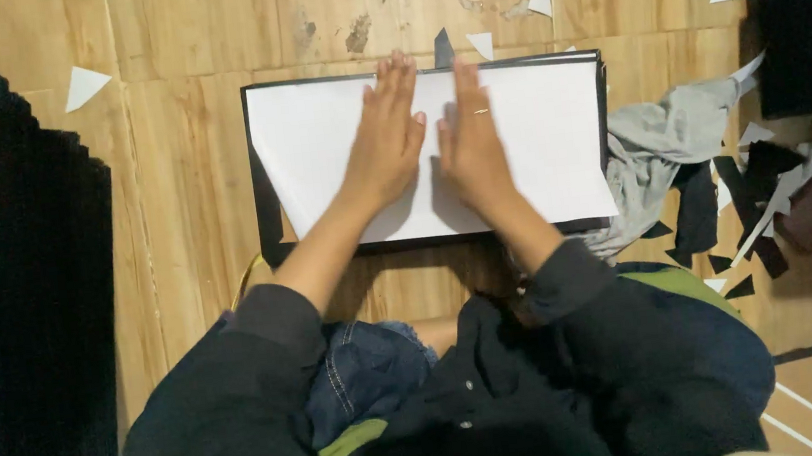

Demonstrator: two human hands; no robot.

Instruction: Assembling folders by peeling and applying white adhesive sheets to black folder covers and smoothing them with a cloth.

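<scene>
Head view, person seated on a wooden floor (192, 200), both arms stretched forward. Left hand (387, 139) and right hand (470, 141) lie flat, palms down, fingers straight and together, side by side and nearly touching at the thumbs; neither is closed around anything, both press on the white sheet (537, 134). The sheet lies under both palms and spreads out to either side of them, on top of a black board (267, 212) whose edge shows as a dark margin left of the left hand, below the wrists and along the far side past the fingertips. The sheet's lower left corner appears cut or folded at a slant, leaving more black visible there. Judged step: smoothing or pressing the white sheet down onto the black board, working from the middle. The next move would seem to call for even flat pressure sliding outward toward the sheet's left and right edges while its top edge stays lined up with the board's; whether there is glue beneath cannot be told. Right of the right hand, just beside the board: a crumpled grey cloth (663, 141), then black and white paper offcuts (759, 186) scattered on the floor. Well left of the left hand, a tall stack of black sheets (20, 289). Another black stack (806, 15) sits far right, beyond the fingertips. A white triangular scrap (84, 86) lies up left.
</scene>
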